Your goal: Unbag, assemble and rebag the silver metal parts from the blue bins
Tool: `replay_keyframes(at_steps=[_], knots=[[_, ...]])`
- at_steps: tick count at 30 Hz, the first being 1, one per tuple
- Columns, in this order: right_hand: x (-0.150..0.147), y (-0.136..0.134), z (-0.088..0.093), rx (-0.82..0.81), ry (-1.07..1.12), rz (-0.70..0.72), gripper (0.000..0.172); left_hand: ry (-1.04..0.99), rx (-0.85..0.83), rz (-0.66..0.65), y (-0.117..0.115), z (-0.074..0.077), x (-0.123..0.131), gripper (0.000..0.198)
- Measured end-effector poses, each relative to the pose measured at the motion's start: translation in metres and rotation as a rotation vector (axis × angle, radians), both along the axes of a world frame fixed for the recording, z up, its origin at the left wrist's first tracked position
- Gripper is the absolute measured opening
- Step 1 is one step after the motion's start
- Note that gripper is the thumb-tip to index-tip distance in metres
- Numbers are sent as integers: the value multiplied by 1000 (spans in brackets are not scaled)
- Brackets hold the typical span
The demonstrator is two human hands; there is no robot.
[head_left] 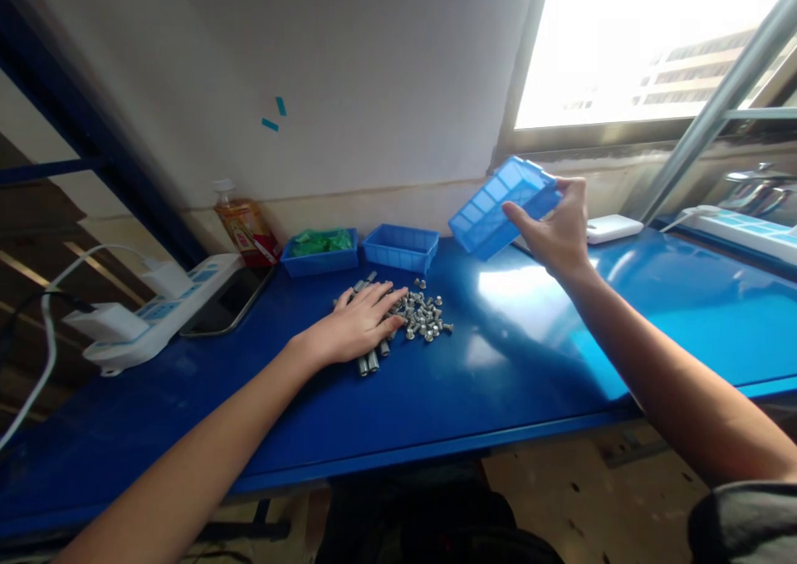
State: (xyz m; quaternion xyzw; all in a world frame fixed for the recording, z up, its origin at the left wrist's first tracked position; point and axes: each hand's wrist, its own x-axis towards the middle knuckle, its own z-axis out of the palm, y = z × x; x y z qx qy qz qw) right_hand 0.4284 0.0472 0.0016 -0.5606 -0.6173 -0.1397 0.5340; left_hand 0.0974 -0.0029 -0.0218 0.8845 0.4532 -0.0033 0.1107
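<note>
My left hand (pixel 356 325) lies palm down with fingers spread over several metal cylinders (pixel 369 363) on the blue table. Its fingertips reach a pile of small metal screws or rivets (pixel 427 316) just to the right. Above the table on the right, my right hand (pixel 557 228) grips a blue plastic bin (pixel 506 203), tilted, with the thumb on its near side. Another blue bin (pixel 402 248) stands behind the pile. Left of it, a third blue bin (pixel 320 257) holds green plastic packaging (pixel 322 242).
A bottle (pixel 246 223) stands at the back left, near a phone (pixel 225 302) and a white power strip (pixel 165 311) with plugs. A white device (pixel 613 228) and another power strip (pixel 747 232) lie at the right. The table's front edge (pixel 436 450) runs below.
</note>
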Motion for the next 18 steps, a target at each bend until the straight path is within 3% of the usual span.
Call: replay_keyframes(at_steps=[3, 6, 9, 12, 14, 18], knots=[[10, 16, -16, -132, 142, -132, 75, 16, -3, 11, 2, -3, 0, 65], [9, 19, -23, -289, 176, -173, 80, 24, -2, 12, 1, -3, 2, 65], [3, 16, -25, -439, 120, -207, 84, 30, -18, 12, -1, 1, 2, 66], [-7, 11, -28, -448, 1, -242, 80, 25, -12, 13, -1, 7, -3, 66], [-19, 6, -31, -382, -97, -200, 71, -3, 19, 18, 4, 9, -11, 67], [-57, -5, -36, -259, -337, 65, 58, -68, 89, 48, 20, 3, -27, 71]])
